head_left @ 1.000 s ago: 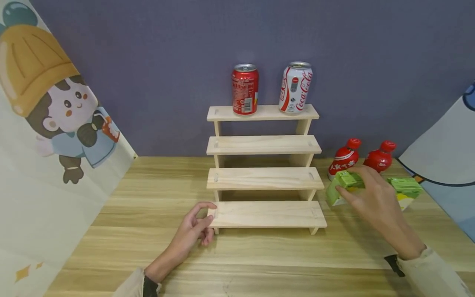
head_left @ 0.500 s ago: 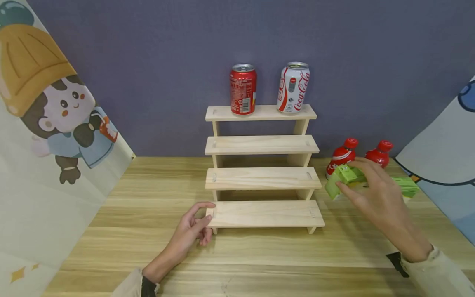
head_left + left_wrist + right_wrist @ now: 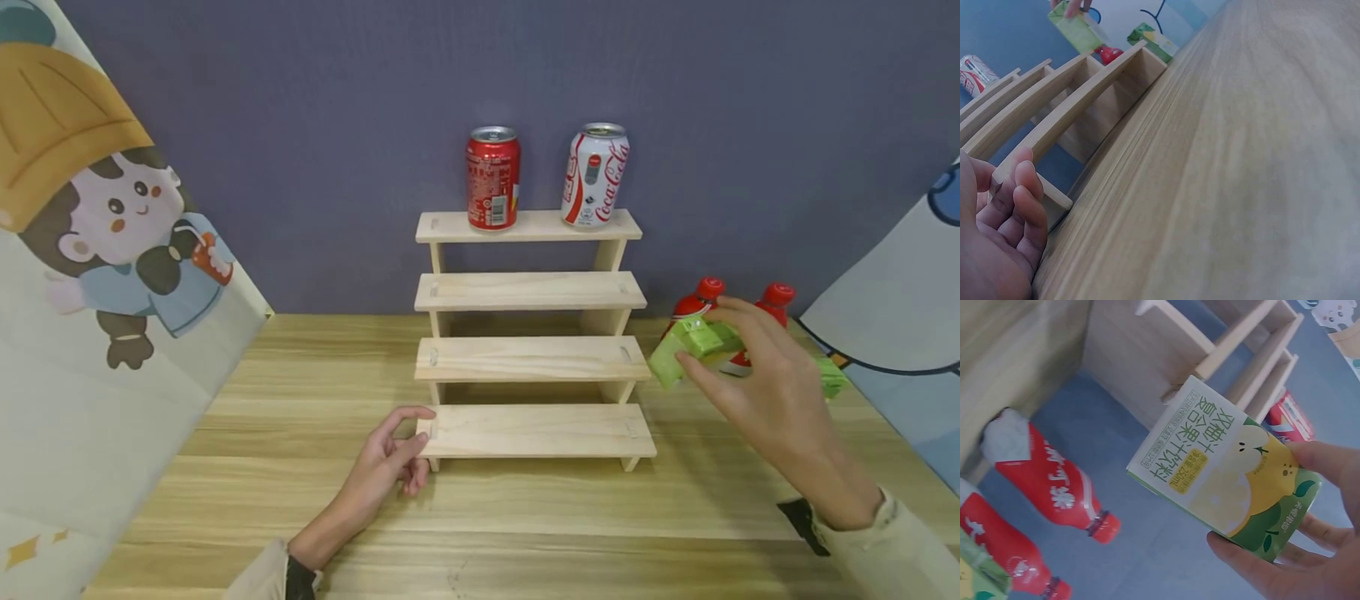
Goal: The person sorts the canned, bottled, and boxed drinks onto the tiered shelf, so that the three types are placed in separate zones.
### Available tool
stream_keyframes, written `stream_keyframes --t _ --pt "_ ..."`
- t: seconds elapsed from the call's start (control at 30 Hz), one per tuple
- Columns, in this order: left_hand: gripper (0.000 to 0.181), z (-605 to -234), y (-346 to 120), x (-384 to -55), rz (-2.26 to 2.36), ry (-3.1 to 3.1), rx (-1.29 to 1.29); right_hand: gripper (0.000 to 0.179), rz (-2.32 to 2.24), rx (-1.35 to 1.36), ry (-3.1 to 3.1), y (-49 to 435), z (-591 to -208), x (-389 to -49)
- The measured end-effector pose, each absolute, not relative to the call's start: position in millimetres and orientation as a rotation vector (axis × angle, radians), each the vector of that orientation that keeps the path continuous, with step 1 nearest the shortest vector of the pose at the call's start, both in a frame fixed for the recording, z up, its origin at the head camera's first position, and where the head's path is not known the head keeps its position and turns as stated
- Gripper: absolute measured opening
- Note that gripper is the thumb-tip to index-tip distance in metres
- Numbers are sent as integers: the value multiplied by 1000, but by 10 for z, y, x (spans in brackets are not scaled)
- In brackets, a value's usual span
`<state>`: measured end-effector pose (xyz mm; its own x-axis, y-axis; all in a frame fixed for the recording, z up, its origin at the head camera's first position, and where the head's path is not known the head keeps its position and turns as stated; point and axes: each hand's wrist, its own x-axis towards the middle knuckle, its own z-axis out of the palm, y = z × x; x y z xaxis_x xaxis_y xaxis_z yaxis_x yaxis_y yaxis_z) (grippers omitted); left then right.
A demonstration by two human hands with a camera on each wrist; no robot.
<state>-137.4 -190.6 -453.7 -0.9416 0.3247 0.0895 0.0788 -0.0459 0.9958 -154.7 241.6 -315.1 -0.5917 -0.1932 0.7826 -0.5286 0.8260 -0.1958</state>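
My left hand (image 3: 386, 458) grips the left end of the lowest step of a four-tier wooden riser shelf (image 3: 532, 432), thumb and fingers at the board's end. To the right of the shelf, my right hand (image 3: 776, 400) holds a green juice carton (image 3: 670, 354) between thumb and fingers, raised off the table. The right wrist view shows the carton's printed face (image 3: 1229, 475), with a yellow fruit picture. On the top step stand a red cola can (image 3: 492, 179) and a white Coca-Cola can (image 3: 596, 177). The three lower steps hold nothing.
Two red bottles, one left (image 3: 709, 288) and one right (image 3: 778, 297), stand behind the right hand, partly hidden. A second green carton (image 3: 832, 377) is on the table beyond that hand. A dark blue wall (image 3: 337, 167) rises behind the shelf.
My right hand has lifted the green juice carton a little and tilted it, drifting slightly toward the shelf. The left hand keeps its grip on the lowest step.
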Motion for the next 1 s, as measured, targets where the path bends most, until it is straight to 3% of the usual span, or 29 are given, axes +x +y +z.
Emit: stream_keyframes --t 1.0 --pt "39 -4521 -1908 -1366 2123 2008 484 50 622 702 -2100 1696 -2538 -1566"
